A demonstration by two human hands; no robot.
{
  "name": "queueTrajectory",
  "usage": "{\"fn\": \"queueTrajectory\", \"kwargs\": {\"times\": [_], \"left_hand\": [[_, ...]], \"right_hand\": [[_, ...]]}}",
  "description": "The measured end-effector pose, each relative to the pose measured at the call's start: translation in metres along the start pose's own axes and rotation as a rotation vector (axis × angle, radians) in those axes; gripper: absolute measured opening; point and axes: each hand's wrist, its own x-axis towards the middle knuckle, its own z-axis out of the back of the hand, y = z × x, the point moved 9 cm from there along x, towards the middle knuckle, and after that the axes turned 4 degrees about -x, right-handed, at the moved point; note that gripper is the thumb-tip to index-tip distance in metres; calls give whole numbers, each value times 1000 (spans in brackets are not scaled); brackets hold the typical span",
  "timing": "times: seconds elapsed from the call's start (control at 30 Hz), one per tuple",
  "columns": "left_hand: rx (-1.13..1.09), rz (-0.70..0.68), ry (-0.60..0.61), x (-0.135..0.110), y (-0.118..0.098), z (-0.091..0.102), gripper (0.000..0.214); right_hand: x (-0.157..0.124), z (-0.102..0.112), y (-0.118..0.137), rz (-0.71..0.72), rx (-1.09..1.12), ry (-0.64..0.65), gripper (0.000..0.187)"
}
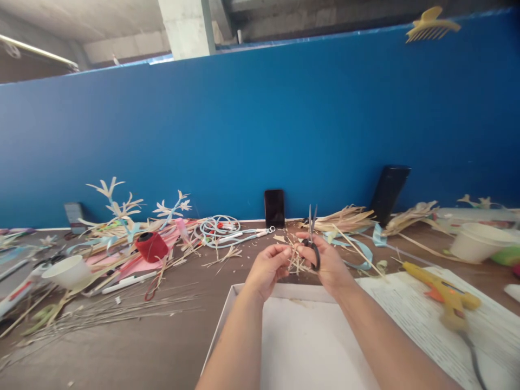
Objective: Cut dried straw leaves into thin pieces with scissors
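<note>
My right hand (330, 264) is closed around the black handles of a small pair of scissors (312, 234), whose blades point up and stand slightly apart. My left hand (268, 266) pinches a small bundle of dry straw strips (296, 259) between fingers and thumb. Both hands meet over the far edge of a shallow white tray (244, 303), above a brown table (134, 346).
A yellow glue gun (444, 295) lies on printed paper at the right. A red thread spool (151, 247), white cups (67, 271), a coiled white cable (217, 227), thin sticks and straw figures litter the left. Two dark phones (274, 208) lean on the blue wall.
</note>
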Motion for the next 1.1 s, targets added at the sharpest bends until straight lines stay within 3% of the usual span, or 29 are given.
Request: {"fn": "queueTrajectory", "kwargs": {"times": [0.13,0.27,0.57,0.7,0.87,1.1], "left_hand": [[201,-116,-92,2,-9,6,32],[320,-124,-157,4,-10,13,30],[335,-141,-201,4,-15,19,27],[200,-198,-202,3,-24,24,26],[111,-202,-210,2,-28,27,30],[130,-216,-275,1,-30,34,28]], "right_hand": [[2,0,-3,30,-59,-3,45],[1,-2,-3,58,-139,-7,44],[1,-2,-4,29,-260,-30,49],[-5,-16,-10,-56,-392,151,44],[-15,-32,-11,-44,-461,361,44],[-17,-33,-15,-71,-461,405,50]]}}
